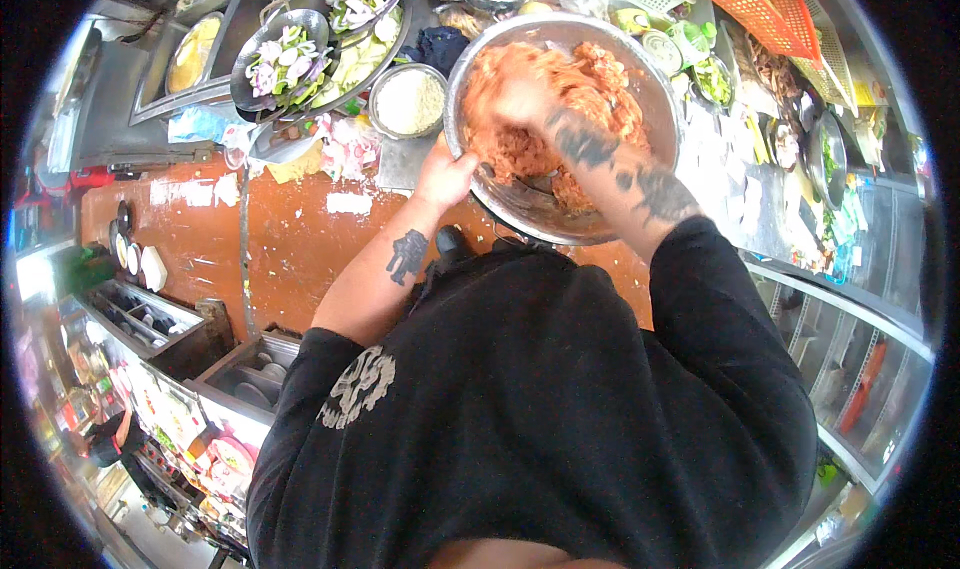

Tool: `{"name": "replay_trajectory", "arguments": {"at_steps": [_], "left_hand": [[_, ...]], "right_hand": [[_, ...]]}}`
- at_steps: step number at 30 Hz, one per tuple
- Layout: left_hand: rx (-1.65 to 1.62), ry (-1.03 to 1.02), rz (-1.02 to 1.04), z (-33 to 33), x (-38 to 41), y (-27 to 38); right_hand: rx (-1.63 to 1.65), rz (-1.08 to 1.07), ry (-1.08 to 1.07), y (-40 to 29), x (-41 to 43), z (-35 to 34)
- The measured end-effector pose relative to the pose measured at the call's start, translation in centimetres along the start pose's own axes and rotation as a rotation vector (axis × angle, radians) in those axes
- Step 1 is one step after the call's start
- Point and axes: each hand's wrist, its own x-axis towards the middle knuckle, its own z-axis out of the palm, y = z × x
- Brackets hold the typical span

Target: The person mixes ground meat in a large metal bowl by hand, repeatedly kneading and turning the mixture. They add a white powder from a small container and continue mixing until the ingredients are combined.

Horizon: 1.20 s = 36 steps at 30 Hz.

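A large metal mixing bowl (544, 220) stands before me at the counter's edge. Inside it lies a mass of orange-red, ground-looking mixture (607, 74), spread over the base and up the far wall. My left hand (448, 175) grips the bowl's near left rim, thumb on top. Blurred by motion, my right hand (521, 100) is down in the mixture; its fingers are not clear, so I cannot tell how they are held. Just left of the bowl sits a smaller metal bowl (374, 117) of pale grainy food (409, 102).
Pans of cut onion and greens (289, 63) stand to the left. An orange perforated basket (757, 18) is at the far right, above a counter strewn with vegetables. Scraps dot the reddish-brown floor (300, 246). Another person (112, 438) is in the background, lower left.
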Motion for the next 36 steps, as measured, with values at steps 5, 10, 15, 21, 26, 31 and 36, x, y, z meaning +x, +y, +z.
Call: {"name": "replay_trajectory", "arguments": {"at_steps": [5, 10, 15, 21, 26, 31, 36], "left_hand": [[0.07, 0.065, 0.045, 0.0, -1.0, 2.0], [-0.066, 0.036, 0.091, 0.7, 0.0, -0.1], [-0.058, 0.004, 0.017, 0.1, 0.3, 0.0], [0.034, 0.022, -0.018, -0.1, -0.2, 0.8], [-0.061, -0.012, -0.008, 0.8, 1.2, -2.2], [-0.224, 0.011, -0.02, 0.1, 0.3, -0.9], [-0.144, 0.036, 0.031, 0.4, -0.1, -1.8]], "right_hand": [[-0.37, -0.176, -0.6, -0.2, -11.9, -5.1], [-0.746, -0.03, -0.257, 7.1, -6.6, -6.1], [-0.309, 0.104, -0.218, 7.6, -4.0, -2.1], [0.727, 0.131, -0.363, 12.8, -4.7, -6.9], [0.59, 0.229, -0.37, 7.5, 4.4, -7.3], [-0.275, -0.253, -0.465, -5.9, -2.2, -2.3], [-0.426, -0.164, -0.718, 0.4, -15.0, -7.5]]}}
